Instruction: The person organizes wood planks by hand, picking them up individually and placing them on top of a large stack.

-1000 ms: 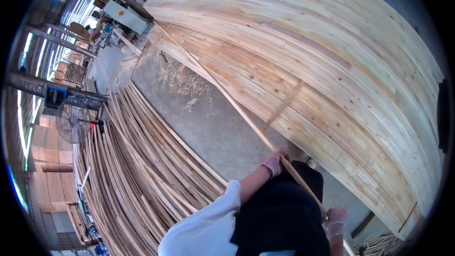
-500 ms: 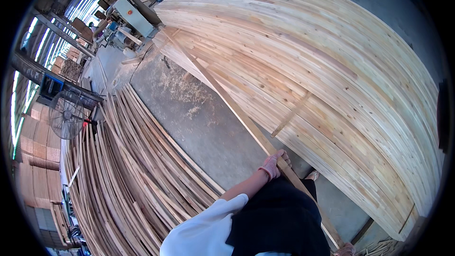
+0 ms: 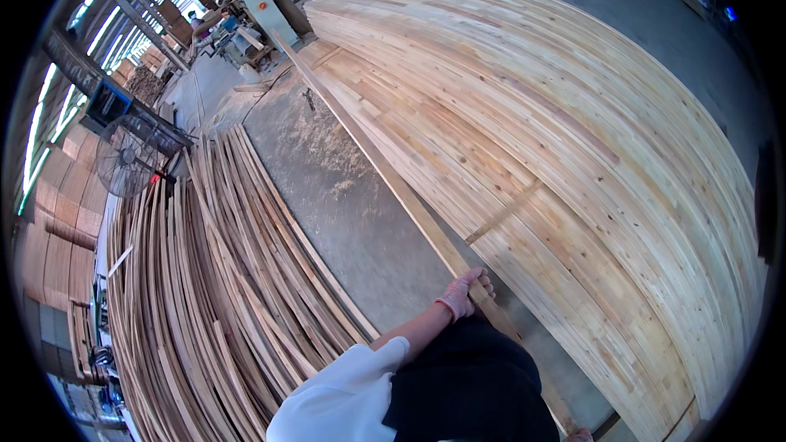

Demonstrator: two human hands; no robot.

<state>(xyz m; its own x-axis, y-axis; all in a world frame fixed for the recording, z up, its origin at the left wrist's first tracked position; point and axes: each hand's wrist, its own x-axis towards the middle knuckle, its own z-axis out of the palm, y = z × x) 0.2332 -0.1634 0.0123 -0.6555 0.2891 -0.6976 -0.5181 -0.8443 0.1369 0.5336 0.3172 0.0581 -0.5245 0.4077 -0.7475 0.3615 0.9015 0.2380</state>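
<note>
A long, pale wooden strip runs diagonally from the far machine area back toward my body, beside the left edge of the laid-out wood panels. My left hand, in a pinkish knit glove, is closed around it in front of my dark trousers. At the lower edge, my right hand is by the strip's near end, largely cut off by the frame; its visible part appears closed on the wood. Right of the strip spreads a broad layer of jointed wood panels, with a darker crosswise band near its middle.
A bundle of long, thin wooden strips lies on the floor to my left. Sawdust is scattered between bundle and panels. Farther back stand a caged fan, a pale control cabinet and machinery. Stacked boards line the left side.
The strip's far part has shifted left, from over the panels to beside their edge. Both hands stay with it. My view has turned somewhat, and less of my right hand shows.
</note>
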